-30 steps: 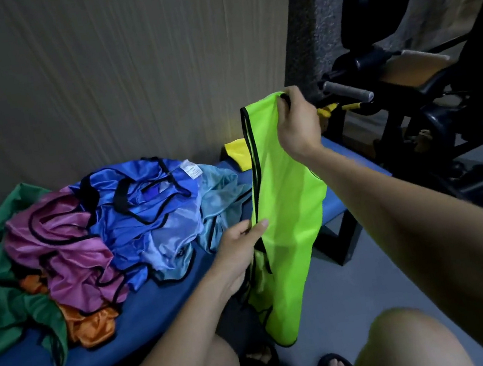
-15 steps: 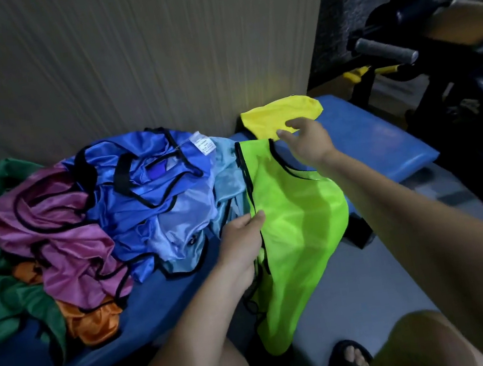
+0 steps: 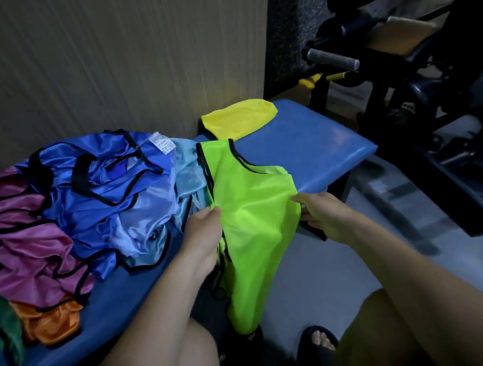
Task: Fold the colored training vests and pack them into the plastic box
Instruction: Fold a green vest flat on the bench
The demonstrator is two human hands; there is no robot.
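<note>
Now, neon-green black-trimmed vest (image 3: 254, 212), smooth across bench edge (image 3: 336, 175), pinched in both hands' grip.

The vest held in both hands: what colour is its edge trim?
Black trim on the neon green vest, seen in the head view.

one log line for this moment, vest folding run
step: folding lime vest | left hand: pinches left edge | right hand: holds right edge | vest: top on blue bench, bottom hanging off | plastic box: not in view
</note>
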